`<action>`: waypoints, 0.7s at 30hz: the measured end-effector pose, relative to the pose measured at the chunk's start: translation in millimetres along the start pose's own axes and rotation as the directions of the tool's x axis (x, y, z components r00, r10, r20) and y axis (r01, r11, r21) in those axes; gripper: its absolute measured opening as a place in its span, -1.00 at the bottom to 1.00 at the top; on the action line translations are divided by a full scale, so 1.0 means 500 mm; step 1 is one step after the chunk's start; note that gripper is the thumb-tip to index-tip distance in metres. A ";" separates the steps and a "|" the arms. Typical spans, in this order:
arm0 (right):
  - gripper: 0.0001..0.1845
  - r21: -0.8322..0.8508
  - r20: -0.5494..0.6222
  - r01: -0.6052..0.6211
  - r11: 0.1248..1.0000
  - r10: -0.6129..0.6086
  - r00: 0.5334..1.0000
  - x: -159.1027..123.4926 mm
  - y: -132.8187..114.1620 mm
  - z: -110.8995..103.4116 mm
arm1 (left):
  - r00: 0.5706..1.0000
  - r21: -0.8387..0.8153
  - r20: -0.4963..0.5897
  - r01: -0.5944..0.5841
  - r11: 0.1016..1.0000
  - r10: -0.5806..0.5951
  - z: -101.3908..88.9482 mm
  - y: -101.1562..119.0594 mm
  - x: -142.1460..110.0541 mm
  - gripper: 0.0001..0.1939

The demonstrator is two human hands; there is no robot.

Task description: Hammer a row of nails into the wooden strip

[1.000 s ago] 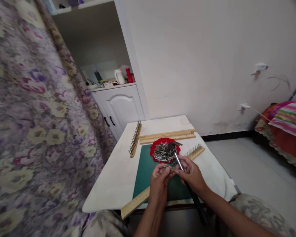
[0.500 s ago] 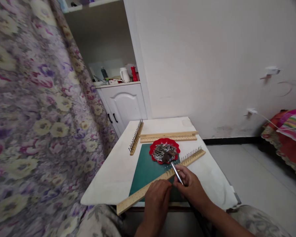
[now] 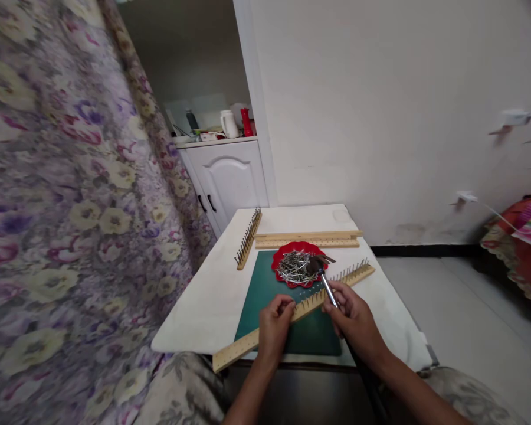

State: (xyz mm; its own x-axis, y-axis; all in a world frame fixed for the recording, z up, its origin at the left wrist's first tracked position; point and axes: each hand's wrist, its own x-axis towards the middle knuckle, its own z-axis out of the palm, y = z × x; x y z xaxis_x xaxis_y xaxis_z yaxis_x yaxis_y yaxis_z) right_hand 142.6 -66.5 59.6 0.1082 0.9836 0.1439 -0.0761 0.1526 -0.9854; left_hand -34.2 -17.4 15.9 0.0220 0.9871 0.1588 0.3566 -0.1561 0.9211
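Observation:
My right hand (image 3: pixel 356 316) is closed around a claw hammer (image 3: pixel 330 291) with a shiny metal shaft; its dark head is over the right side of a red scalloped dish (image 3: pixel 277 260) of loose nails (image 3: pixel 294 268). My left hand (image 3: pixel 274 327) has its fingertips pinched together at a long wooden strip (image 3: pixel 234 349); whatever is between them is too small to make out. The strip lies slantwise over a green mat (image 3: pixel 259 283). Upright nails (image 3: pixel 349 273) stand along its right half, and the left end shows small holes.
Another wooden strip (image 3: pixel 243 258) full of upright nails lies at the table's left. Two wooden strips (image 3: pixel 307 242) lie behind the dish. The white table (image 3: pixel 190 313) stands near a wall, a cabinet (image 3: pixel 234 171) and a floral curtain (image 3: pixel 71 206).
My left hand has moved up and forward along the wooden strip, its pinched fingers now beside the nails. The hammer has shifted slightly right with my right hand. The camera view has moved a little.

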 end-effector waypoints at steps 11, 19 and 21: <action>-0.65 -0.001 0.006 -0.050 0.999 0.050 0.999 -0.008 0.010 -0.002 | 1.000 0.051 -0.016 0.002 0.999 -0.002 0.021 -0.012 0.007 -0.80; -0.65 0.011 0.025 -0.051 0.999 0.050 0.998 -0.008 0.002 0.002 | 1.000 0.094 -0.007 -0.012 0.995 0.013 0.025 -0.016 0.010 -0.77; -0.66 0.018 0.052 -0.056 0.998 0.055 0.997 -0.007 0.002 0.002 | 1.000 0.114 -0.001 -0.019 0.993 0.019 0.026 -0.019 0.012 -0.77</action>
State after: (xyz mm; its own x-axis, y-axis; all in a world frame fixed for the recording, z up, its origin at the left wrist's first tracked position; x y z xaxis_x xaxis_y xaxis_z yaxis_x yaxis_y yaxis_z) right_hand 141.3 -69.8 58.1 0.0520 0.9942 0.0939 -0.1002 0.0988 -0.9901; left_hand -25.5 -9.6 3.7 0.0281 0.9839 0.1767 0.4600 -0.1697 0.8715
